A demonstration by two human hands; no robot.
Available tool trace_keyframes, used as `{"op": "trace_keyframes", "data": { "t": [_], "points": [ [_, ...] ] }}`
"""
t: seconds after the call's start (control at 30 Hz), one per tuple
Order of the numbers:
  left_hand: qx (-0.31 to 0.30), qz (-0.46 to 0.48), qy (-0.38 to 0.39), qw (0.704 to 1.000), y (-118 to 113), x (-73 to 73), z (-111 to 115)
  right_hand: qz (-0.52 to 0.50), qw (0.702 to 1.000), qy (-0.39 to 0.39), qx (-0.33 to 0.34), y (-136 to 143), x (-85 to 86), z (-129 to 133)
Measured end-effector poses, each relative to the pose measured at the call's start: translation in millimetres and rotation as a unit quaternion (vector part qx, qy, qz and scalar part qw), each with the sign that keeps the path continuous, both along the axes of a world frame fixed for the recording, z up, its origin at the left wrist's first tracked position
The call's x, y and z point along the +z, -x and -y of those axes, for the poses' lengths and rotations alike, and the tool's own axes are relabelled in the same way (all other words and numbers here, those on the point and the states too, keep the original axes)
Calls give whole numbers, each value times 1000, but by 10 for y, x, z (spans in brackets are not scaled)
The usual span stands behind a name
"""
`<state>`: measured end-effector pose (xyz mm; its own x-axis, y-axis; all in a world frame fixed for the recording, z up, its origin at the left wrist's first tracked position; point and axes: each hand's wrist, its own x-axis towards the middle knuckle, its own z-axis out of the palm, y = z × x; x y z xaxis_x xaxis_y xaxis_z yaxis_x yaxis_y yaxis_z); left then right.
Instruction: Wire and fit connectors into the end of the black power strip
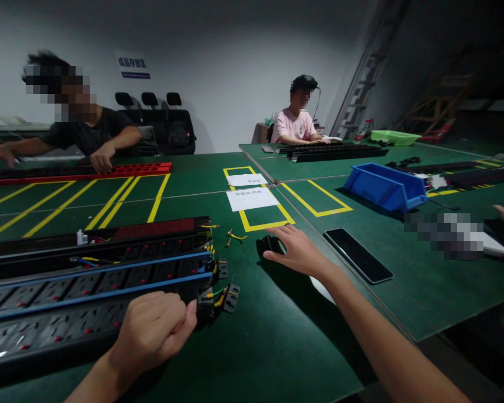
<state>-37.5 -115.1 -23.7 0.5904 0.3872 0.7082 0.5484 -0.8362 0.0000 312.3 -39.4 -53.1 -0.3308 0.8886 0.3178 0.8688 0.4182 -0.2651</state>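
My left hand (156, 323) is closed in a fist, thumb pressed against the curled fingers, above the nearest black power strip (84, 324). Whether anything is inside it is hidden. Stretched forward over the table, my right hand (296, 249) has thumb and fingers apart around a small black object (271, 244), whose kind I cannot make out. Several long socket strips lie at the left, two blue rails (159, 291) running along them. Wires and a small black connector block (232, 298) stick out of their right ends. A white object (322, 288) shows partly under my right wrist.
A phone (358, 255) lies right of my right arm, with a blue bin (384, 187) beyond it. Paper labels (252, 199) and loose yellow-ended wires (235, 236) lie ahead. One person (96, 131) works at a red strip (147, 168); another person (296, 123) sits at the back.
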Motion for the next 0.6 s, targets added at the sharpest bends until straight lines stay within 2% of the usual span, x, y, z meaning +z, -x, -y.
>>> {"op": "trace_keyframes", "data": {
  "t": [0.17, 0.4, 0.6],
  "points": [
    [-1, -8, 2, 1000, 2, 6, 9, 16, 1000, -23, 11, 182, -45, 45],
    [3, -9, 2, 1000, -7, 1, 10, -34, 997, 15, 68, 283, -67, 68],
    [43, -7, -2, 999, -41, 32, 17, -65, 994, 13, 91, 337, -128, 70]
  ]
}}
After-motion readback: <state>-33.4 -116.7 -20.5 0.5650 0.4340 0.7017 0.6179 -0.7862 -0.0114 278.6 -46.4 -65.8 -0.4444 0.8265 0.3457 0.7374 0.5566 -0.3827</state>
